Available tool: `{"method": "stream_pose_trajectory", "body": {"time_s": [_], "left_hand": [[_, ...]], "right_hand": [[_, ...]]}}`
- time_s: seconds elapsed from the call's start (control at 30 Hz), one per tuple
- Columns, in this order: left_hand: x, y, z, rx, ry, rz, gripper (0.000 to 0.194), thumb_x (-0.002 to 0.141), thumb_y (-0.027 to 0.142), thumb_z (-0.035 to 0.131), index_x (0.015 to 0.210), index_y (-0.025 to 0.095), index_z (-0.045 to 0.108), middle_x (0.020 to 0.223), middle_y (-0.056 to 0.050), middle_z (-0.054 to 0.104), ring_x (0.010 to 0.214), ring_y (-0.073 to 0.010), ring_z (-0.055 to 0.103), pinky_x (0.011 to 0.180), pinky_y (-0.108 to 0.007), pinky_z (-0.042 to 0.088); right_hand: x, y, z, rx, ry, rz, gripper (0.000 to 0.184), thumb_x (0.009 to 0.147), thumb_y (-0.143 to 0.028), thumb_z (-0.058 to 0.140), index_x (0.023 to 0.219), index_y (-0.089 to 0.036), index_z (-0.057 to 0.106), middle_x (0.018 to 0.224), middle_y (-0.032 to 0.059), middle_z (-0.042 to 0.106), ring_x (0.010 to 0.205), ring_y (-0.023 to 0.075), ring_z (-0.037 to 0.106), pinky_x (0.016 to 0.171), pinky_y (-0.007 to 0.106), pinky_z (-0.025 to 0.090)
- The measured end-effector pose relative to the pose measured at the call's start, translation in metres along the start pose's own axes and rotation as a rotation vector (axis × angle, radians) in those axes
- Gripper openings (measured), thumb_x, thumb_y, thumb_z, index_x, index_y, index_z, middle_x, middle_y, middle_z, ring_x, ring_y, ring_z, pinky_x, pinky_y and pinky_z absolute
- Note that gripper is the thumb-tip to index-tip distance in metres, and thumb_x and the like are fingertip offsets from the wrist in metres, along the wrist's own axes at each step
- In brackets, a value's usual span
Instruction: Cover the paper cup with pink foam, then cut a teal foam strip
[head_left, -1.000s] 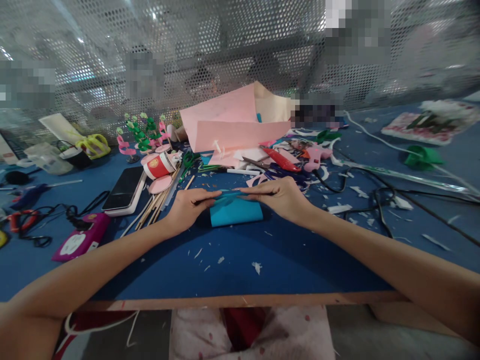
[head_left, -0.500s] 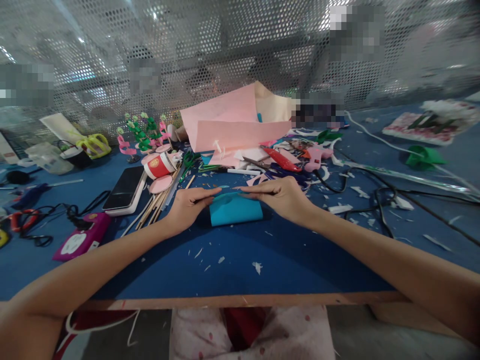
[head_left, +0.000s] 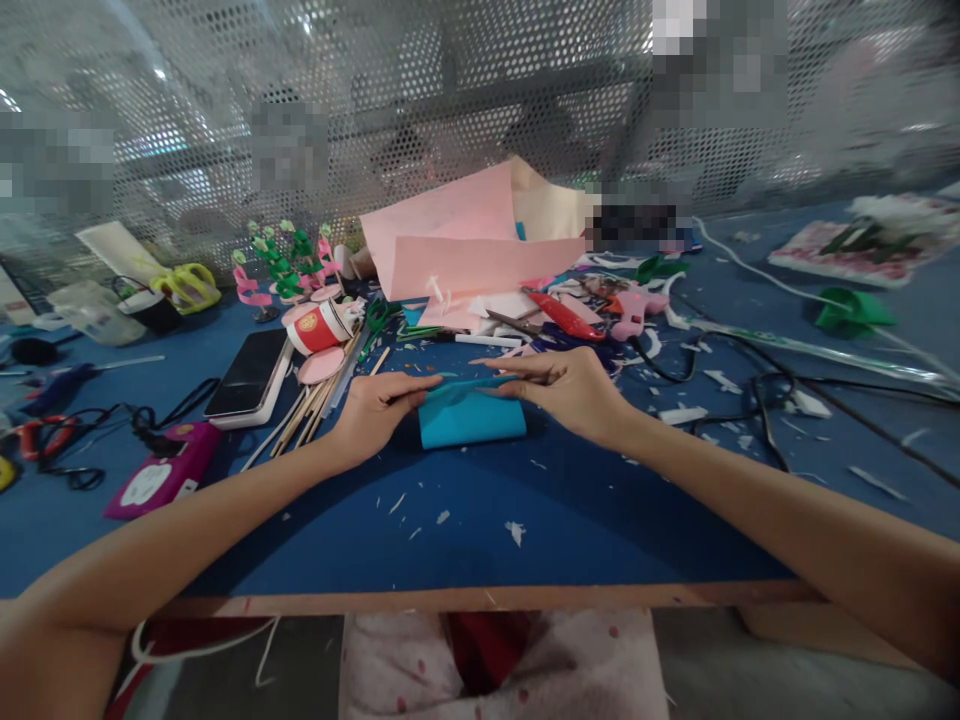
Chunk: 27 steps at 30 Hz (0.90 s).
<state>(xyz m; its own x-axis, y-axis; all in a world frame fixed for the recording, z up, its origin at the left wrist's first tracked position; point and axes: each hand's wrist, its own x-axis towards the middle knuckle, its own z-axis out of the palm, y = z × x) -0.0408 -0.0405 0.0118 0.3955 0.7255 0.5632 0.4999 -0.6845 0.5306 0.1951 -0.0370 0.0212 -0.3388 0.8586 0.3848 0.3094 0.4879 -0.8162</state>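
Note:
A bright blue sheet point(head_left: 472, 424), paper or foam, lies curled over on the table close in front of me, its bend toward me. My left hand point(head_left: 381, 408) pinches the sheet's upper left edge between thumb and fingers. At the upper right edge my right hand point(head_left: 568, 392) holds it too, thumb below and index finger stretched out above. The far side of the sheet is partly hidden by my fingers. Small white paper scraps point(head_left: 514, 532) are scattered on the table nearer to me.
Pink sheets point(head_left: 487, 268) stand behind, over a heap with scissors point(head_left: 514, 324) and a pink glue gun point(head_left: 631, 312). To the left are wooden sticks point(head_left: 304, 418), a phone point(head_left: 251, 375), a red-and-white paper cup point(head_left: 319, 328) and a purple box point(head_left: 166, 468). Black cables point(head_left: 757, 400) run on the right.
My right thumb and index finger have shifted apart a little, and the sheet's upper right edge shows more between them. My left hand stays almost where it was.

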Motion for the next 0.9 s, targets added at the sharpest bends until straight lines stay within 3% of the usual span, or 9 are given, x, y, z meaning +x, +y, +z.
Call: {"method": "stream_pose_trajectory", "body": {"time_s": [0.6, 0.77, 0.9], "left_hand": [[-0.0001, 0.0015, -0.0014, 0.021, -0.009, 0.017, 0.022, 0.08, 0.014, 0.055, 0.096, 0.016, 0.069, 0.073, -0.004, 0.071, 0.064, -0.012, 0.064, 0.059, -0.021, 0.051], [-0.0007, 0.0007, -0.0001, -0.018, 0.005, -0.053, 0.022, 0.079, 0.015, 0.056, 0.096, 0.017, 0.069, 0.081, -0.005, 0.072, 0.068, -0.0134, 0.065, 0.063, -0.023, 0.053], [-0.0019, -0.0015, 0.0024, -0.143, 0.025, -0.164, 0.03, 0.077, 0.018, 0.058, 0.106, 0.015, 0.065, 0.072, -0.003, 0.07, 0.058, -0.0113, 0.062, 0.056, -0.022, 0.054]], "right_hand": [[0.0008, 0.0077, 0.001, 0.001, 0.067, -0.064, 0.019, 0.069, -0.026, 0.068, 0.088, -0.025, 0.072, 0.08, 0.0006, 0.072, 0.075, 0.0209, 0.068, 0.067, 0.031, 0.058], [0.0015, 0.0082, 0.001, -0.016, 0.066, -0.079, 0.018, 0.07, -0.025, 0.067, 0.087, -0.026, 0.072, 0.083, -0.0002, 0.072, 0.075, 0.0199, 0.068, 0.068, 0.031, 0.057], [0.001, 0.0036, 0.0006, -0.025, 0.066, -0.095, 0.017, 0.069, -0.021, 0.067, 0.085, -0.025, 0.073, 0.08, 0.0004, 0.072, 0.072, 0.0191, 0.068, 0.065, 0.029, 0.057]]}}
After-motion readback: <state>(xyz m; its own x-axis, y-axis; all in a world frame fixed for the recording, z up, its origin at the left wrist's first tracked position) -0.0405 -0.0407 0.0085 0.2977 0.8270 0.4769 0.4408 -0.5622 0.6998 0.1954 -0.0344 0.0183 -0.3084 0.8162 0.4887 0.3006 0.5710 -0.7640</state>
